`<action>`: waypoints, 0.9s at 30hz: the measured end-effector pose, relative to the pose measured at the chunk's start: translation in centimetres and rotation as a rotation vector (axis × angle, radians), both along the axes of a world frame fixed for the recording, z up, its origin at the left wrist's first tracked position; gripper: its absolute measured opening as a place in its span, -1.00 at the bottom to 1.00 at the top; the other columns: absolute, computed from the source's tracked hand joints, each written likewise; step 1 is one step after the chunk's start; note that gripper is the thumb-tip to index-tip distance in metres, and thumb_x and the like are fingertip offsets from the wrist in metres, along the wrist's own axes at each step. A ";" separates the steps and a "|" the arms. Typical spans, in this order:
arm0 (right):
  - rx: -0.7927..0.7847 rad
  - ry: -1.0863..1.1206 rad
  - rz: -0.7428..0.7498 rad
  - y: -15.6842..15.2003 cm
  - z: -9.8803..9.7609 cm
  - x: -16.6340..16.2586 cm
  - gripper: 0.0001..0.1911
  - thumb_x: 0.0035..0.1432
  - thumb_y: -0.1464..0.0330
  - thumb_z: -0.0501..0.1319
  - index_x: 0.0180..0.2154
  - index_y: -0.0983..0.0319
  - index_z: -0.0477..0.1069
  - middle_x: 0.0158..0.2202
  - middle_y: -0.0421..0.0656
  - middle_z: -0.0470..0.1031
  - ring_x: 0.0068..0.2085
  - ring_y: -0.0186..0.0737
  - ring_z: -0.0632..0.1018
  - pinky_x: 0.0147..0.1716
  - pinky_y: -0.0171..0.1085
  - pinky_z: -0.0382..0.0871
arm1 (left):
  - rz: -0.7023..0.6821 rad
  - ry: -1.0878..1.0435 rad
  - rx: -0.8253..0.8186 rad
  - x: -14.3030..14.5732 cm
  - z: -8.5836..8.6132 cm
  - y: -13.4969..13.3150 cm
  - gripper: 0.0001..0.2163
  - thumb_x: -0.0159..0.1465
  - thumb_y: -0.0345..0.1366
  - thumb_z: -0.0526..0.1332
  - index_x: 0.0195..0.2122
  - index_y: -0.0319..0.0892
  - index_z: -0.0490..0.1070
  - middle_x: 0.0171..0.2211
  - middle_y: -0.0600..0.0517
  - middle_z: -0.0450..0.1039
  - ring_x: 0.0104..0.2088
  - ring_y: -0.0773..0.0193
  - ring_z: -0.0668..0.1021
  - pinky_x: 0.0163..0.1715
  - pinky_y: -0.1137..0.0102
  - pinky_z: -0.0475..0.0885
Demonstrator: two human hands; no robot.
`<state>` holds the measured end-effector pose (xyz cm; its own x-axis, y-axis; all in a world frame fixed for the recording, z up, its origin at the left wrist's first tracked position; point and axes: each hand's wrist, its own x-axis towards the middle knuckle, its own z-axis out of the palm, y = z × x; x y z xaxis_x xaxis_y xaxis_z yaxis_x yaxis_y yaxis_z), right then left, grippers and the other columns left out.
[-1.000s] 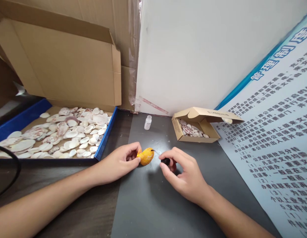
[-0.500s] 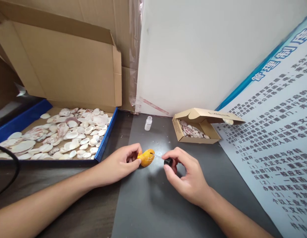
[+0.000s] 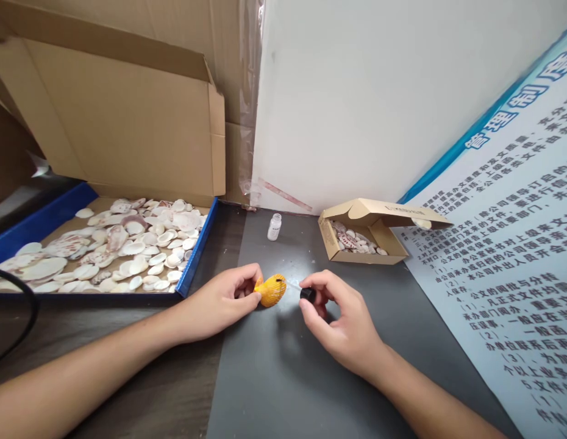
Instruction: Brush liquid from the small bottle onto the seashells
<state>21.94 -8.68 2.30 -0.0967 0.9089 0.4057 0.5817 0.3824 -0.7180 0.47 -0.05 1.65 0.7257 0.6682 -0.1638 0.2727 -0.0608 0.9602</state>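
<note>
Between the thumb and fingers of my left hand [image 3: 224,299] is an orange-yellow scallop shell [image 3: 272,291], its ribbed face turned up and its fan edge to the right. My right hand [image 3: 342,314] pinches the black cap of a small brush [image 3: 308,296]. The brush's thin clear stem runs left from the cap, and its dark tip lies at the shell's upper right face. Behind both hands stands a small uncapped bottle [image 3: 274,228], clear with a white label.
A blue-edged cardboard box [image 3: 196,247] with several pale shells stands open at the left. A smaller cardboard box [image 3: 361,258] of shells is at the back right. A black cable [image 3: 33,299] curves in at left; a printed poster [image 3: 507,244] leans along the right.
The brush tip has shifted slightly left over the shell, and my right hand has moved a little left with it. My left hand and the shell stay almost in place.
</note>
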 end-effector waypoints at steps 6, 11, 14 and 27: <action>0.047 0.001 -0.024 0.0 0.1 0.1 -0.84 0.16 0.47 0.19 -0.18 0.17 0.37 -0.48 -0.32 0.29 -0.51 -0.36 0.38 -0.46 -0.34 0.33 | -0.003 0.001 -0.006 -0.1 -0.2 0.0 -0.78 0.27 -0.13 0.14 -0.39 -0.13 0.16 -0.50 0.19 0.16 -0.48 0.37 0.21 -0.48 0.45 0.13; 0.004 -0.003 -0.019 0.0 0.0 0.0 -0.83 0.16 0.47 0.19 -0.18 0.17 0.38 -0.48 -0.32 0.26 -0.54 -0.37 0.35 -0.51 -0.35 0.31 | -0.003 -0.002 -0.008 -0.2 -0.1 0.0 -0.77 0.26 -0.12 0.14 -0.39 -0.13 0.15 -0.51 0.19 0.15 -0.48 0.37 0.20 -0.48 0.45 0.13; 0.041 -0.004 -0.051 -0.1 0.0 0.1 -0.84 0.16 0.47 0.19 -0.20 0.17 0.37 -0.49 -0.32 0.26 -0.53 -0.36 0.36 -0.48 -0.34 0.32 | -0.004 0.000 -0.014 -0.2 -0.1 -0.1 -0.76 0.26 -0.12 0.15 -0.39 -0.12 0.15 -0.50 0.19 0.15 -0.48 0.37 0.20 -0.49 0.45 0.12; 0.096 0.031 0.043 -0.1 -0.6 0.1 -0.78 0.16 0.49 0.19 -0.15 0.16 0.36 -0.46 -0.29 0.29 -0.47 -0.33 0.39 -0.42 -0.31 0.32 | -0.005 -0.031 -0.106 -0.3 -0.3 0.4 -0.70 0.27 -0.01 0.18 -0.35 -0.13 0.19 -0.49 0.18 0.26 -0.49 0.38 0.29 -0.50 0.47 0.22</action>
